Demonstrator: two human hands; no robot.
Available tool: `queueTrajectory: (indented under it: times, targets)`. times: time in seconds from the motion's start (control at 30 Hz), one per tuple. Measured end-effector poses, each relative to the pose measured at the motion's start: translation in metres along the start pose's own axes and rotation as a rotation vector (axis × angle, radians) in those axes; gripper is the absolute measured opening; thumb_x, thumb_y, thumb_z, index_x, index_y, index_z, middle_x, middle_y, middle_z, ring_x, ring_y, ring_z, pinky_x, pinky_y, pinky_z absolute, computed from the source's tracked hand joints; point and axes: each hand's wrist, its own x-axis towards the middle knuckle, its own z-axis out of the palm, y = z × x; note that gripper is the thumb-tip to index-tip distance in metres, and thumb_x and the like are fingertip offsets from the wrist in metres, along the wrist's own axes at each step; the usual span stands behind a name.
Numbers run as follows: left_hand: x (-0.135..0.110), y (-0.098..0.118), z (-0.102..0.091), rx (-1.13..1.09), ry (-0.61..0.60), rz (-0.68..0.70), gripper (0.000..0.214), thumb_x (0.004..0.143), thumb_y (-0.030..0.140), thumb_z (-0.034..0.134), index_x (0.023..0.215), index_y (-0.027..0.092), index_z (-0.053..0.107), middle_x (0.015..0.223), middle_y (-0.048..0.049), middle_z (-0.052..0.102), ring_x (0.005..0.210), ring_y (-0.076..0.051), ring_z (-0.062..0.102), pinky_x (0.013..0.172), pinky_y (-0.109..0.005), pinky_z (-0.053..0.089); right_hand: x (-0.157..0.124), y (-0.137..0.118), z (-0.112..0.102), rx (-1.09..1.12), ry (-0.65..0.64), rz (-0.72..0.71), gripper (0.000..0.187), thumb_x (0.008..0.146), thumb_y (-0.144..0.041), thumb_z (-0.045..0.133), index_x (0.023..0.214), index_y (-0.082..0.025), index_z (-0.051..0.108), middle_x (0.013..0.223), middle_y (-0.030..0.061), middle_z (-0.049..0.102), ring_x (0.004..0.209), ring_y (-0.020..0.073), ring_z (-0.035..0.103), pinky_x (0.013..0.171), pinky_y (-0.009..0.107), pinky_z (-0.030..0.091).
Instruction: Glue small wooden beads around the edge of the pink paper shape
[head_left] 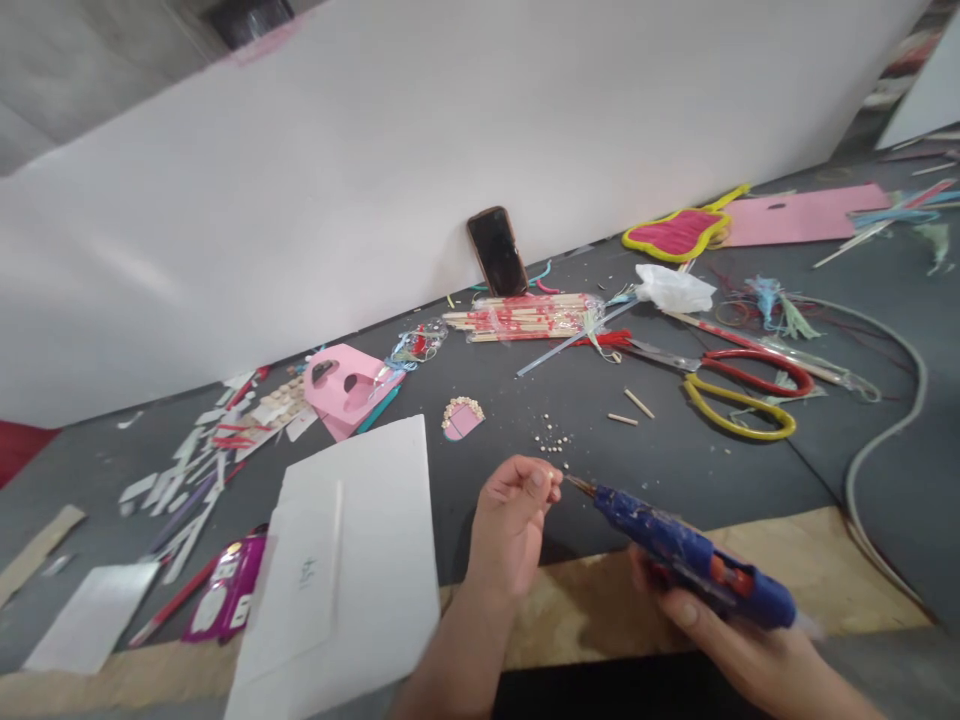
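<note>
My right hand (712, 625) is wrapped round a blue glue gun (675, 545), whose nozzle points left. Its tip almost meets the fingertips of my left hand (517, 500). Thumb and forefinger there are pinched on a tiny pale piece (550, 476), too small to make out fully. Just beyond the left hand lie several small pale pieces (551, 435), scattered on the dark table. A little pink rounded piece (465, 420) rests to their left, its curved edge lined with similar pale bits.
Scissors (742, 385) with red and yellow handles lie at right, near a grey cable (892, 430). White boards (375, 540) cover the left front. A phone (497, 250) leans on the white wall behind bundled sticks (517, 318). Pink cut-outs (345, 385) and scraps lie left.
</note>
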Motion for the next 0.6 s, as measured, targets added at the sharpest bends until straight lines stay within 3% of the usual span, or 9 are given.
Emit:
queueTrajectory:
  times: [0.13,0.23,0.43,0.6]
  targets:
    - [-0.005,0.005,-0.002,0.127,0.114,0.151,0.019,0.073,0.035,0.074,0.068,0.019,0.066,0.08,-0.0008,0.062,0.075,-0.012,0.052,0.075,-0.025,0.041,-0.002,-0.006,-0.003,0.246,0.005,0.173,0.043,0.081,-0.06,0.053,0.088,-0.021,0.068,0.069,0.0042,0.061,0.053,0.0142,0.05,0.048,0.025,0.044]
    - [-0.012,0.01,-0.002,0.166,0.149,0.217,0.016,0.074,0.034,0.073,0.07,0.021,0.067,0.084,-0.0001,0.063,0.079,-0.013,0.052,0.077,-0.024,0.041,0.0,-0.007,-0.009,0.459,-0.034,0.275,0.039,0.079,-0.05,0.057,0.099,-0.017,0.068,0.068,0.0033,0.057,0.058,0.0146,0.049,0.051,0.025,0.041]
    - [-0.023,0.011,-0.006,0.165,0.145,0.206,0.011,0.074,0.032,0.074,0.072,0.022,0.069,0.085,-0.0002,0.063,0.079,-0.013,0.053,0.076,-0.025,0.043,0.001,-0.007,-0.02,0.777,-0.15,0.31,0.055,0.065,-0.03,0.06,0.116,-0.011,0.064,0.078,0.0068,0.061,0.065,0.0155,0.051,0.061,0.029,0.042]
    - [-0.028,0.005,-0.011,0.156,0.157,0.183,0.013,0.072,0.033,0.076,0.07,0.022,0.069,0.084,0.0005,0.063,0.077,-0.012,0.053,0.075,-0.025,0.044,-0.003,-0.007,-0.024,0.81,-0.219,0.353,0.06,0.065,-0.027,0.066,0.123,-0.015,0.06,0.089,0.007,0.063,0.072,0.0146,0.055,0.07,0.028,0.045]
